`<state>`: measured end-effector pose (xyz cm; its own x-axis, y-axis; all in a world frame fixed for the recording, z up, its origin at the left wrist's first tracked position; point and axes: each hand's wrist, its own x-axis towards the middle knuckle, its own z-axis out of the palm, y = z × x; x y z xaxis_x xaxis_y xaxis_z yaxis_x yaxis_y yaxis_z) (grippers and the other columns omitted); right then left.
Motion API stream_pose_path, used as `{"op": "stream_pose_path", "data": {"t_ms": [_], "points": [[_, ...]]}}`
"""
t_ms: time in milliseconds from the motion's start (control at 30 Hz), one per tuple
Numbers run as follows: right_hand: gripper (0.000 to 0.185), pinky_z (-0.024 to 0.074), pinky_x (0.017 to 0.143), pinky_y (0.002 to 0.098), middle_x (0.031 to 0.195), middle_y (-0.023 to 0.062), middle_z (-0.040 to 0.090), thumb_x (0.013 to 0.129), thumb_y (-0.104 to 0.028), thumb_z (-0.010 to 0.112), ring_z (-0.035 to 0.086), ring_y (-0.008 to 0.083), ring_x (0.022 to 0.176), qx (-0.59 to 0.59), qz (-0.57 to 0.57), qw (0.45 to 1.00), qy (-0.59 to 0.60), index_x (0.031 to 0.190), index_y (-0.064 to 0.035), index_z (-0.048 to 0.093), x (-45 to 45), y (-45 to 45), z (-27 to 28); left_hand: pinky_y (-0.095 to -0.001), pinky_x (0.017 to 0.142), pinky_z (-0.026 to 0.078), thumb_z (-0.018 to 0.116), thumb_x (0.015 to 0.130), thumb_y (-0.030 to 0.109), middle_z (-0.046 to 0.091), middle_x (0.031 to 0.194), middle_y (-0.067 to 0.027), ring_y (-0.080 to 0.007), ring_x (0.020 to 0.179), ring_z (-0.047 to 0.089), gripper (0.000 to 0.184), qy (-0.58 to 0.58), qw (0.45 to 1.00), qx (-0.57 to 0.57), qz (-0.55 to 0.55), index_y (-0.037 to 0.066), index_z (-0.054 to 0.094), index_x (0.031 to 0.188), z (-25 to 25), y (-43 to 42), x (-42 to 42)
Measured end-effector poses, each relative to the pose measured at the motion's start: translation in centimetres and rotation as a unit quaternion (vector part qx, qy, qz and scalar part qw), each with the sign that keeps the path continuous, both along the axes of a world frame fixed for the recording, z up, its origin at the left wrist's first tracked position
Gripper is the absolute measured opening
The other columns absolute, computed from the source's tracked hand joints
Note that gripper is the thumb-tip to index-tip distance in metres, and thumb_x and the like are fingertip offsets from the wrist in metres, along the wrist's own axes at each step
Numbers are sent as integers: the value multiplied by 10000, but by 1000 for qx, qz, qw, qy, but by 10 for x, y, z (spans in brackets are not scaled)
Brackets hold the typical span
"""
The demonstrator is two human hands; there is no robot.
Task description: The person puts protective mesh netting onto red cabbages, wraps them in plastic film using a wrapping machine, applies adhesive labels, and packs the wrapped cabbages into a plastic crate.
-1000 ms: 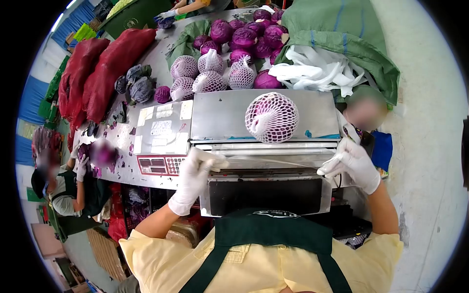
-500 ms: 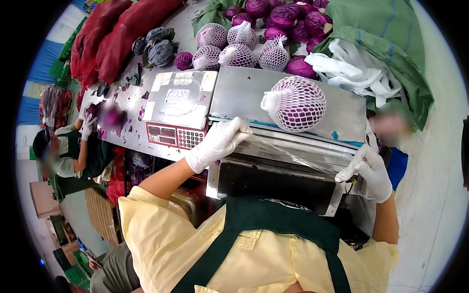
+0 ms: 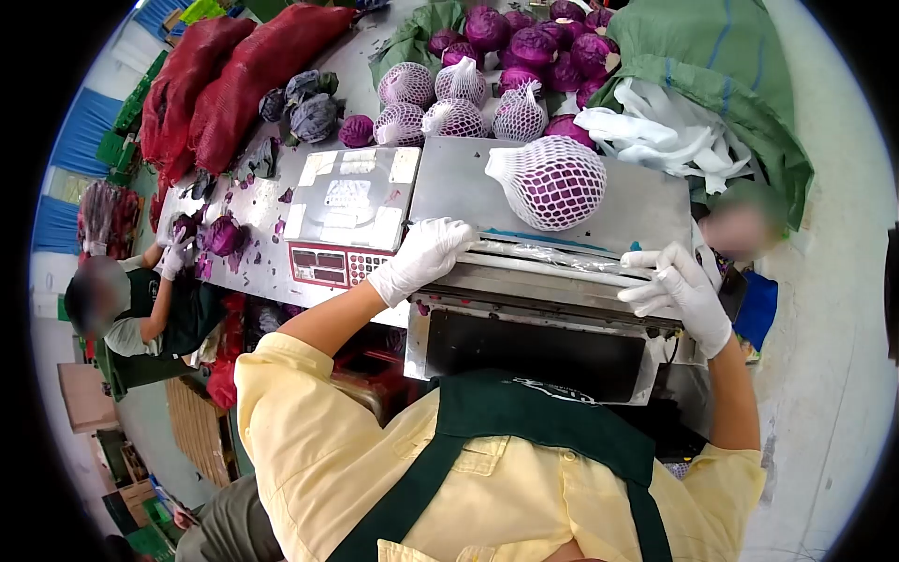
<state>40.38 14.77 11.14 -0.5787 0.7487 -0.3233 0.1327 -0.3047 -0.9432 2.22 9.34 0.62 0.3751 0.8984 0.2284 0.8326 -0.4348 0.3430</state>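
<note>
My left hand (image 3: 426, 258), in a white glove, is closed at the left end of the clear plastic film (image 3: 557, 258), with its fingertips on the film's edge. The film lies bunched along the bars at the front of the steel wrapping machine (image 3: 449, 183). At the right end of these bars my right hand (image 3: 682, 295), also gloved, has its fingers apart and holds nothing. Behind the film, a purple cabbage in a white foam net (image 3: 557, 187) rests on the machine's steel top.
Left of the machine stands a scale (image 3: 351, 201). More netted cabbages (image 3: 454, 119) and bare purple cabbages (image 3: 534, 45) lie behind. White foam nets (image 3: 660, 131) and a green sack (image 3: 712, 56) are at the right. A co-worker (image 3: 150, 290) handles a cabbage at far left.
The film stretched between my hands has dropped back onto the bars. My right hand has opened and moved up a little. The netted cabbage appears slightly further left in view.
</note>
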Motion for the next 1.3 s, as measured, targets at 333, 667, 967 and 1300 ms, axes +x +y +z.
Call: {"op": "stream_pose_path", "data": {"t_ms": [333, 667, 967, 1300], "points": [[161, 542, 750, 307, 736, 137, 654, 993, -168, 440, 676, 215, 750, 75, -24, 993, -89, 888, -50, 411, 52, -42, -4, -412, 524, 467, 634, 813, 110, 587, 696, -79, -289, 622, 605, 68, -129, 984, -28, -116, 128, 575, 843, 29, -50, 26], [120, 501, 906, 354, 938, 203, 679, 1001, -120, 420, 671, 241, 935, 108, -74, 991, -21, 921, -29, 423, 18, -30, 4, -361, 693, 514, 717, 759, 144, 594, 1035, -65, -259, 875, 583, 189, 62, 985, 61, 151, 140, 658, 938, 31, -45, -1], [201, 481, 911, 341, 927, 128, 651, 1026, -208, 437, 625, 193, 933, 279, -41, 955, -94, 966, -18, 468, 32, -16, 1, -346, 564, 440, 523, 968, 129, 516, 660, -150, -286, 601, 556, 174, -292, 936, -148, 127, 15, 498, 839, 42, -48, 17], [554, 424, 1013, 421, 1303, 190, 529, 728, 117, 529, 509, 387, 1208, 705, 54, 675, -210, 1246, -76, 572, -40, 134, 23, -375, 986, 445, 732, 808, 182, 534, 1231, -191, -260, 1132, 558, 526, -321, 943, 87, 10, 50, 471, 1244, 118, 50, 21]]}}
